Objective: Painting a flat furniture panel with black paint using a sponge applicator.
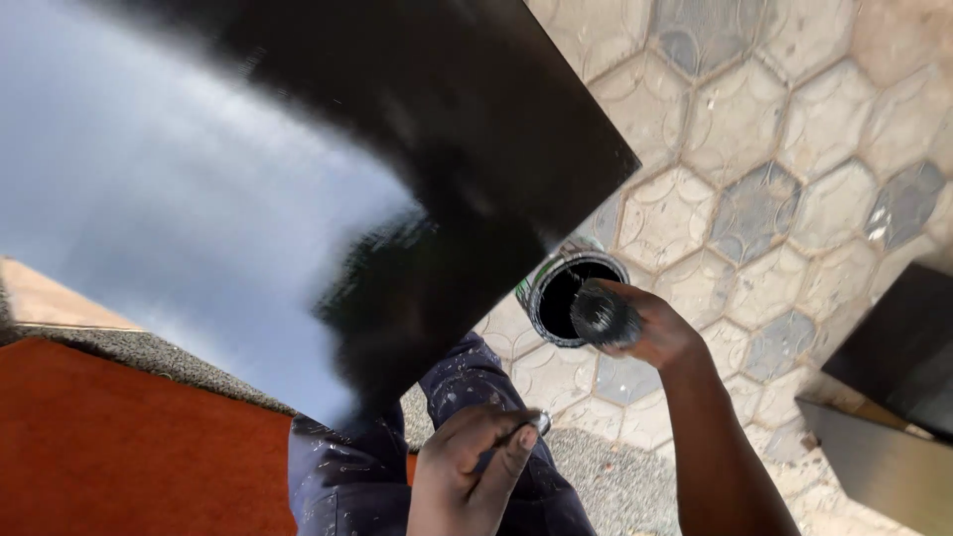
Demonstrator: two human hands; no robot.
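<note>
Clearly the right hand is closed around a paint-loaded brush or small roller, its fingers wrapped on the handle, with the dark, wet head held right over the mouth of the open paint can. That can stands on the hexagon-paved floor, just past the near corner of the glossy black panel, which fills the upper left of the view and mirrors pale sky on its wet-looking face. The left hand sits low, above the paint-spattered dark trousers, its fingers curled shut on a small metallic object; what that is I cannot tell.

By my judgement the applicator is light and stiff in the handle but soft, dripping and slippery at the head, so the dry handle is the place to hold it. The can likely carries some weight and a slick rim; its side wall seems the safer grip. Another dark board leans at the right edge.
</note>
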